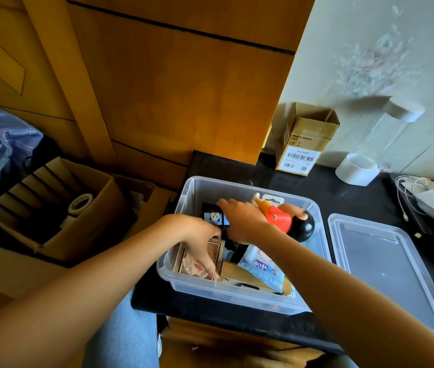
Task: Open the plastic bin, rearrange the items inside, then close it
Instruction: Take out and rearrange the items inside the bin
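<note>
Middle step, rearranging. Plastic bin (pixel 239 293) open on the tabletop (pixel 343 197). Left hand (pixel 201 245) inside, fingers holding a framed picture (pixel 217 249) upright. Right hand (pixel 242 221) reaching flat, fingers straight, over a small dark box (pixel 211 217). Lid (pixel 385 266) beside, right. Next, probably: settle items, then fetch lid.
</note>
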Tool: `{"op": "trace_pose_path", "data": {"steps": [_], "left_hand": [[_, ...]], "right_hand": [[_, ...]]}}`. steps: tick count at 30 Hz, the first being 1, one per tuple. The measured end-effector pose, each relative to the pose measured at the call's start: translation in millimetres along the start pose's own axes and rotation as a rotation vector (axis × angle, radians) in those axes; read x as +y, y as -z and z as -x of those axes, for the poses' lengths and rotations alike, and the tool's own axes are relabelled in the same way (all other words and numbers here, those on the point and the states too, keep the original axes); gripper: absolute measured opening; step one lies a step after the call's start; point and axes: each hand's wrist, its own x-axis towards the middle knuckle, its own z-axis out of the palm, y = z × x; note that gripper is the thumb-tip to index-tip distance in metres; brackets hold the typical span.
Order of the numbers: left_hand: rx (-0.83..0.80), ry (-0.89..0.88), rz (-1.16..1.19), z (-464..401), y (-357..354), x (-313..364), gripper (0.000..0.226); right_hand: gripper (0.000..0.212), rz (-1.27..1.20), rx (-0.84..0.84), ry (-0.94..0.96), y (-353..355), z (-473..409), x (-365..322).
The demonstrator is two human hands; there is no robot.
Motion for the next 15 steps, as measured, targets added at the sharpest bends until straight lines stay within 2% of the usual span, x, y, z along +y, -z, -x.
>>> {"op": "trace_pose_path", "data": {"steps": [5,8,10,13,15], "left_hand": [[-0.005,-0.028,0.049,2,0,-2,0.076],[0.073,-0.021,0.124,6,-5,-6,0.056],[0.245,-0.021,0.226,9,-8,-11,0.036],[0.725,0.042,0.372,14,-13,-22,0.024],[0.951,0.068,0.474,17,-14,-29,0.014]], "right_hand": [[0.048,-0.098,0.055,-0.064,6,-2,6],[0.047,-0.196,0.097,-0.084,9,0,7],[0.046,-0.247,0.155,-0.093,14,3,8],[0.043,-0.334,0.225,-0.089,22,10,10],[0.043,-0.408,0.251,-0.095,27,16,11]]}}
